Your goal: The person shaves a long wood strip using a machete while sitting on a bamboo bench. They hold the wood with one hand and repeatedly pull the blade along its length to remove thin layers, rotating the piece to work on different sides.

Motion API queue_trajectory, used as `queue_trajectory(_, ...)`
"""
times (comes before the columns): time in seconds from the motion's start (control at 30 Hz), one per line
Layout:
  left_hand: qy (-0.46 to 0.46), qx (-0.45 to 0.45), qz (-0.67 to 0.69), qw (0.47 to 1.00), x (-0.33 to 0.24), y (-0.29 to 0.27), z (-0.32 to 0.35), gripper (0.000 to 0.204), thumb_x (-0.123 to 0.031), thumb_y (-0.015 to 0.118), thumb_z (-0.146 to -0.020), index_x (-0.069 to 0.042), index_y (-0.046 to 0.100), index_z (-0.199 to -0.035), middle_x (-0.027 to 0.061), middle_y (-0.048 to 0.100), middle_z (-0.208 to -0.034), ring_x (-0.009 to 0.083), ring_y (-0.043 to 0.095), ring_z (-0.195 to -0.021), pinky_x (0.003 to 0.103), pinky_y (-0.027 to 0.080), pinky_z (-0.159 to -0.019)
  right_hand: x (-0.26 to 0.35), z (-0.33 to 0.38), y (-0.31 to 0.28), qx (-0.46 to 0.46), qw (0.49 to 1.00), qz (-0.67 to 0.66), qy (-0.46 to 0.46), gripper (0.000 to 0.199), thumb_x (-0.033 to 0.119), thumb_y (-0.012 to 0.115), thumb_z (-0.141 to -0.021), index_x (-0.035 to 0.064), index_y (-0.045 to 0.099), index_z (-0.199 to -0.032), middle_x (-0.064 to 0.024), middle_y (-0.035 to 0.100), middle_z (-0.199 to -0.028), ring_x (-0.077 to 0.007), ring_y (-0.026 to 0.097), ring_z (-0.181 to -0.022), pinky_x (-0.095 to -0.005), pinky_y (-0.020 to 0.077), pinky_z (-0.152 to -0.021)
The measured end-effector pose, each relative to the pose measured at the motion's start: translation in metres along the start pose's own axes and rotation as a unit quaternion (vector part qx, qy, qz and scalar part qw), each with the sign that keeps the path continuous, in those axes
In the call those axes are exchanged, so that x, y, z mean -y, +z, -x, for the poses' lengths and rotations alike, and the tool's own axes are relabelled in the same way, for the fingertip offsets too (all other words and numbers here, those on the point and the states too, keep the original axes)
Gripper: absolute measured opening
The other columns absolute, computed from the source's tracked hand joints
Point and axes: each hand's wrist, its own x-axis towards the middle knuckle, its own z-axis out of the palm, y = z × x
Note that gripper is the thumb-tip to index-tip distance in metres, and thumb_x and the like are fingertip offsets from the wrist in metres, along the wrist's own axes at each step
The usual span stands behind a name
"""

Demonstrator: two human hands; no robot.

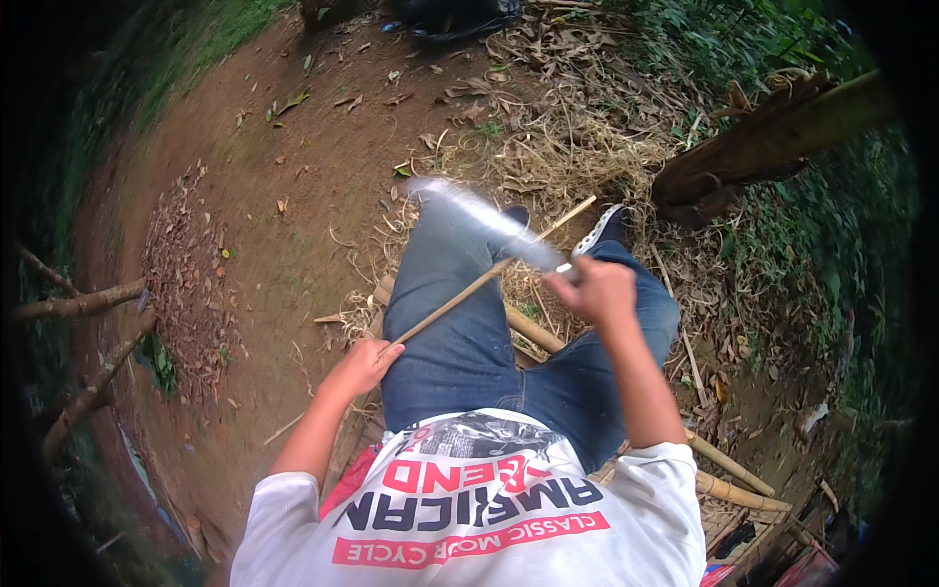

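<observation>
My left hand (359, 369) is closed round the lower part of a thin bamboo strip (445, 307). From there the strip slants up and to the right across my legs, its far end beyond my knees. A large knife (486, 223) with a broad, pale metal blade is in my right hand (599, 292), fingers wrapped round its handle. The blade, smeared by motion, points up and left and crosses over the strip near its middle. Whether blade and strip touch, I cannot tell.
Bamboo poles (533, 329) lie beneath my legs, with more poles (740, 492) at lower right. Curly shavings (577, 147) cover the ground past my feet. A thick trunk (773, 137) leans at upper right. Branches (93, 298) stand at left; a black bag (455, 18) lies at the top.
</observation>
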Motion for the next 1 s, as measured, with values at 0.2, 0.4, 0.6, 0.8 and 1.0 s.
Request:
queue_trajectory(0.2,0.006,0.018,-0.001,1.000,-0.017,-0.006,-0.015,0.057,-0.045,0.049,-0.098,0.007,0.061,-0.079,0.0272,0.057,-0.068,0.0408,0.059,-0.066,0.044,0.045,-0.064,-0.024,0.004,-0.017,-0.013,0.995,0.076,0.069,0.059,0.060,0.061,-0.084,0.0048,0.061,-0.065,-0.0157,0.060,-0.056,-0.0334,0.064,-0.056,-0.0431,0.0500,-0.052)
queue_trajectory(0.4,-0.005,-0.002,0.011,1.000,-0.008,0.003,-0.008,0.055,-0.043,0.050,-0.098,0.007,0.060,-0.077,0.0263,0.054,-0.065,0.0388,0.056,-0.061,0.044,0.044,-0.062,0.004,-0.002,-0.012,-0.013,0.995,0.005,0.098,0.061,0.060,0.059,-0.086,0.0021,0.060,-0.067,-0.0191,0.060,-0.056,-0.0368,0.063,-0.055,-0.0457,0.0491,-0.052)
queue_trajectory(0.6,0.010,-0.010,0.017,1.000,-0.012,0.001,-0.010,0.056,-0.043,0.050,-0.098,0.007,0.058,-0.075,0.0252,0.052,-0.062,0.0390,0.052,-0.058,0.045,0.043,-0.060,0.036,0.005,-0.001,0.008,1.000,-0.008,-0.008,0.059,0.063,0.061,-0.082,0.0073,0.061,-0.064,-0.0136,0.060,-0.053,-0.0316,0.062,-0.048,-0.0432,0.0502,-0.049)
queue_trajectory(0.8,0.013,0.010,0.000,1.000,-0.006,-0.005,-0.010,0.058,-0.046,0.050,-0.097,0.006,0.060,-0.076,0.0269,0.056,-0.067,0.0413,0.057,-0.064,0.044,0.045,-0.063,-0.047,-0.009,-0.027,-0.031,0.990,0.120,0.071,0.056,0.062,0.063,-0.080,0.0090,0.060,-0.063,-0.0118,0.061,-0.053,-0.0293,0.063,-0.050,-0.0403,0.0491,-0.047)
queue_trajectory(1.0,-0.025,0.040,0.000,0.999,-0.023,-0.008,-0.018,0.059,-0.048,0.049,-0.097,0.006,0.060,-0.075,0.0270,0.057,-0.068,0.0410,0.058,-0.065,0.045,0.045,-0.064,-0.024,-0.004,-0.028,-0.037,0.990,0.090,0.107,0.059,0.060,0.060,-0.084,0.0045,0.060,-0.063,-0.0158,0.062,-0.057,-0.0345,0.064,-0.055,-0.0436,0.0502,-0.053)
